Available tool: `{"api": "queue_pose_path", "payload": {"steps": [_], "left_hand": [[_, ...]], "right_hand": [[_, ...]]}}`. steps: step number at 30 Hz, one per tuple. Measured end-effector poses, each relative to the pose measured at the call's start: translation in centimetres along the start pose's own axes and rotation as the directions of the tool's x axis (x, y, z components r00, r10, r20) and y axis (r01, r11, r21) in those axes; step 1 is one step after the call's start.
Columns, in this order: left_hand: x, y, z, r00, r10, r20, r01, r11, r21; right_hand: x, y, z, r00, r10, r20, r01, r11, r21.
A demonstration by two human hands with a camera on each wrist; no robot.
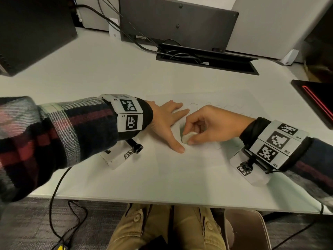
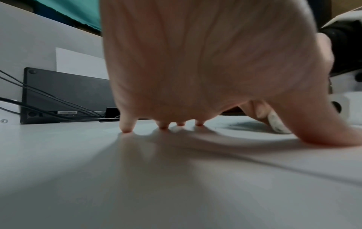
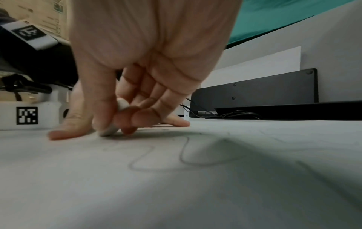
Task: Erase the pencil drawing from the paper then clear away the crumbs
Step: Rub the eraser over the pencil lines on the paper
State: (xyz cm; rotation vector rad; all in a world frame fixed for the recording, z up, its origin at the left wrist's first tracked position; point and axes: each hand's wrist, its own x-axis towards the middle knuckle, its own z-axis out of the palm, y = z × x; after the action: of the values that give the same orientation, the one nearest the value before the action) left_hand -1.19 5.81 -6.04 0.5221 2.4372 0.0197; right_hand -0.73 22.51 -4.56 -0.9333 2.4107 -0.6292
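Nearest to me, at 6 o'clock below the table (image 1: pixel 111 184) edge, are my knees in tan trousers (image 1: pixel 162 230), and above them the paper (image 1: pixel 189 165) lies flat on the white surface. At 9 o'clock my left hand (image 1: pixel 166 121) lies palm down with straight, spread fingers (image 2: pixel 127 124), the tips and the thumb pressing the sheet flat. From 3 o'clock my right hand (image 1: pixel 210 123) comes in with bent wrist, its thumb and curled fingers (image 3: pixel 137 114) pinching the white eraser (image 1: pixel 186 137), which touches the paper just beside my left thumb, among the wavy pencil drawing (image 3: pixel 176 156).
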Motion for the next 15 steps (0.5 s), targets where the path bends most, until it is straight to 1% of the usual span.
{"api": "queue_pose_path", "payload": {"steps": [4,5,7,8,9,12,13,15], "left_hand": [[-0.03,0.45,-0.02,0.999,-0.014,0.032,0.013,1.000,0.029],[-0.04,0.49,-0.02,0.999,-0.014,0.037,0.013,0.999,0.029],[-0.05,0.52,0.02,0.999,-0.022,0.042,0.022,1.000,0.021],[-0.05,0.50,0.00,0.999,-0.027,0.043,0.026,0.999,0.022],[-0.11,0.51,-0.03,0.999,-0.029,0.046,0.028,0.999,0.024],[-0.23,0.59,-0.12,0.998,-0.030,0.056,0.028,0.999,0.037],[-0.26,0.60,-0.14,0.998,-0.033,0.059,0.031,0.999,0.038],[-0.29,0.71,-0.12,0.997,-0.037,0.063,0.034,0.999,0.042]], "right_hand": [[0.36,0.24,-0.16,0.995,0.000,-0.096,-0.001,1.000,-0.014],[0.34,0.15,-0.10,0.995,0.004,-0.097,-0.003,1.000,0.006],[0.15,-0.29,0.19,1.000,0.013,-0.008,-0.012,0.998,0.069],[0.09,-0.52,0.33,0.999,0.012,0.039,-0.015,0.997,0.079],[0.11,-0.60,0.38,0.999,0.003,0.052,-0.006,0.998,0.065],[0.25,-0.51,0.15,0.997,-0.051,-0.059,0.050,0.998,-0.026],[0.22,-0.47,0.09,0.996,-0.051,-0.072,0.049,0.998,-0.027],[-0.06,-0.61,0.22,0.999,-0.021,-0.026,0.021,1.000,0.014]]}}
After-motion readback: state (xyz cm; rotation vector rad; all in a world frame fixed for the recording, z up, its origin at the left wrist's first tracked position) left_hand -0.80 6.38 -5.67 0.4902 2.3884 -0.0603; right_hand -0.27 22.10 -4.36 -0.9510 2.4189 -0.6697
